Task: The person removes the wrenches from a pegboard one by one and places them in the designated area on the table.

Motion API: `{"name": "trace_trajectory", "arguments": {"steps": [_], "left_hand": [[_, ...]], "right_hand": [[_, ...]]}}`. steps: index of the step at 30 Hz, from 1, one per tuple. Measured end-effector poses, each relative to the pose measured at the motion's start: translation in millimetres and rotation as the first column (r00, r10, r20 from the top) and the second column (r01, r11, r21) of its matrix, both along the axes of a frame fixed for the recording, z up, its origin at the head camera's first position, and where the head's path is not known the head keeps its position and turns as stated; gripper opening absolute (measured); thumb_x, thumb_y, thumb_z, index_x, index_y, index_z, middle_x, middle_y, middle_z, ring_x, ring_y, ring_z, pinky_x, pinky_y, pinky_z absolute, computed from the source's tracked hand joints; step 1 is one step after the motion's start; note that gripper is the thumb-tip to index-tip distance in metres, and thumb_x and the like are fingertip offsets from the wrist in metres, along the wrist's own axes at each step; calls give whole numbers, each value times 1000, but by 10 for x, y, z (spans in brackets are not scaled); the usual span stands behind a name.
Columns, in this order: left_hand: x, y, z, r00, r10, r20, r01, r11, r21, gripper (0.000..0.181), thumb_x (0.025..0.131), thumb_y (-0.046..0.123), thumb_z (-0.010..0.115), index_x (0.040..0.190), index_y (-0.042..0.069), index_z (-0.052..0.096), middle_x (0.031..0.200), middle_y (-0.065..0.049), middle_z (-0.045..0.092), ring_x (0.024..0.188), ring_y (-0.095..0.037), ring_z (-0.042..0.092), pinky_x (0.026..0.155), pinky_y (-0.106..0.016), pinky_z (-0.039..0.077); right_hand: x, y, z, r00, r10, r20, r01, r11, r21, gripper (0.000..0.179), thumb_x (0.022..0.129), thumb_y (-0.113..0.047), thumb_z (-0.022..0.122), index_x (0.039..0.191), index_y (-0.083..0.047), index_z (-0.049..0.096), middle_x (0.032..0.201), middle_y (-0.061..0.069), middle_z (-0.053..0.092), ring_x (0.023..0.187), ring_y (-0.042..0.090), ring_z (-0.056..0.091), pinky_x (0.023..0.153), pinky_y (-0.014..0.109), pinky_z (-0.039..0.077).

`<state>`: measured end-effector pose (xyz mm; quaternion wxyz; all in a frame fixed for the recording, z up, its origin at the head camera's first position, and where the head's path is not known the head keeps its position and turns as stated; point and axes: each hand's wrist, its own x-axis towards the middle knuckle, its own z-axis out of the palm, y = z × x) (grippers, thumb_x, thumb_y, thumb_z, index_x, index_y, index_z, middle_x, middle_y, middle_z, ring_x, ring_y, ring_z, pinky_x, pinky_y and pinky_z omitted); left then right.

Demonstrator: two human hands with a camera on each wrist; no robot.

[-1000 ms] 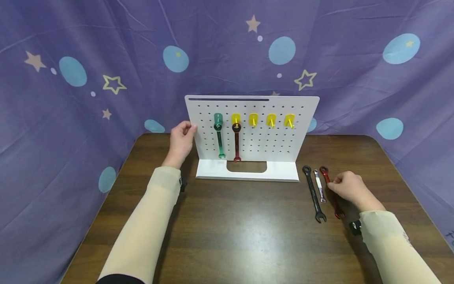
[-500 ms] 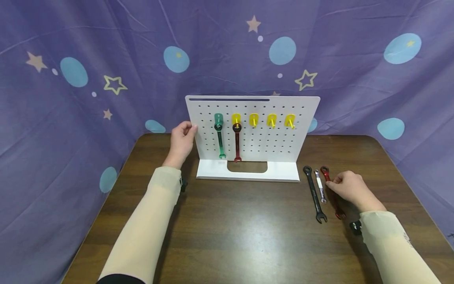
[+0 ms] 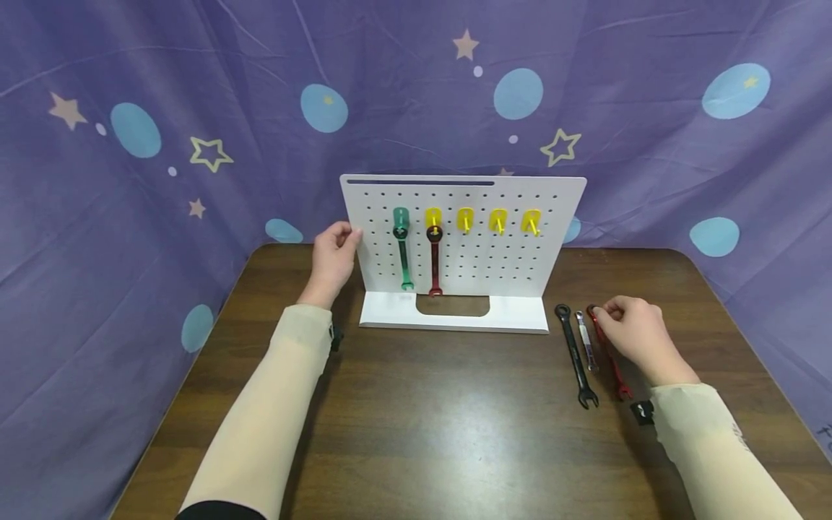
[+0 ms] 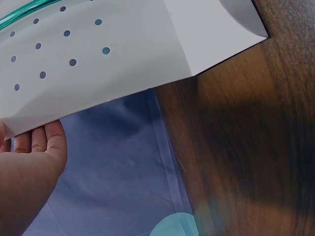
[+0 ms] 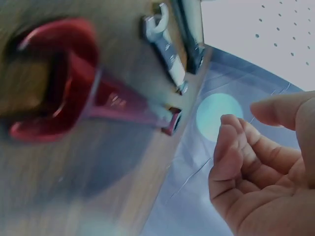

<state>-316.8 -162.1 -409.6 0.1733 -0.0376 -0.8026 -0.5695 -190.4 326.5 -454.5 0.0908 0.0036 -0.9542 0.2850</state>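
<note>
My left hand (image 3: 334, 256) grips the left edge of the white pegboard (image 3: 390, 189), thumb in front and fingers behind in the left wrist view. By the far ring end of a red combination wrench (image 3: 614, 368) is my right hand (image 3: 638, 334). Its thumb and fingers stand apart with nothing between them in the right wrist view, where the wrench lies on the table. Left of it lie a small silver wrench (image 3: 587, 347) and a longer black wrench (image 3: 575, 357). A green wrench (image 3: 404, 266) and a dark red wrench (image 3: 435, 267) hang from hooks on the board.
The board carries a green hook (image 3: 400, 215) and several yellow hooks, including a bare one (image 3: 530, 220) at the right. Its white foot (image 3: 513, 315) stands on the brown wooden table (image 3: 416, 419). A purple patterned curtain (image 3: 416, 94) hangs behind.
My right hand has left the middle of the red wrench and moved forward to its ring end. More of the wrench's handle shows now. My left hand stays on the board.
</note>
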Motion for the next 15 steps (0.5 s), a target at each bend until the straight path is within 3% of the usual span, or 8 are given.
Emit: {"name": "trace_trajectory", "arguments": {"steps": [7, 15], "left_hand": [[4, 6, 9, 1000, 6, 5, -6, 1000, 1, 18, 103, 11, 62, 105, -7, 67, 82, -10, 56, 72, -15, 45, 62, -25, 39], [10, 7, 21, 1000, 3, 1, -3, 1000, -7, 19, 104, 11, 61, 106, -7, 66, 82, -10, 55, 72, -16, 45, 62, -25, 39]], "right_hand": [[-38, -126, 64, 995, 32, -94, -34, 999, -15, 19, 96, -17, 67, 92, 0, 71, 77, 7, 68, 70, 24, 61, 60, 39, 49], [-64, -261, 70, 988, 47, -145, -55, 997, -47, 16, 97, -15, 66, 97, 0, 72, 84, 10, 70, 75, 25, 64, 65, 39, 51]]}}
